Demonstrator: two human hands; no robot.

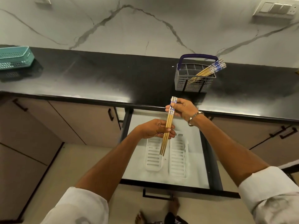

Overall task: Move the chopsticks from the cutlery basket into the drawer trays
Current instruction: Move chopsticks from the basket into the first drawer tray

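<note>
A bundle of three wooden chopsticks (166, 135) with blue-and-white tops hangs over the open drawer (176, 186). My right hand (182, 109) pinches their patterned upper ends. Lower down, my left hand (155, 129) grips the bare wooden shafts. Under the tips lie two white slotted trays side by side, a left tray (153, 160) and a right tray (178, 159), with nothing visible in either. On the black counter behind stands the grey cutlery basket (192, 84) with a purple handle. Several more chopsticks (208, 70) lean out of it toward the right.
A teal perforated basket (14, 59) sits at the counter's far left. The counter edge (97, 98) runs across the view above beige cabinet doors with black handles. The drawer's black front and handle (157, 195) jut toward me. My feet show below it.
</note>
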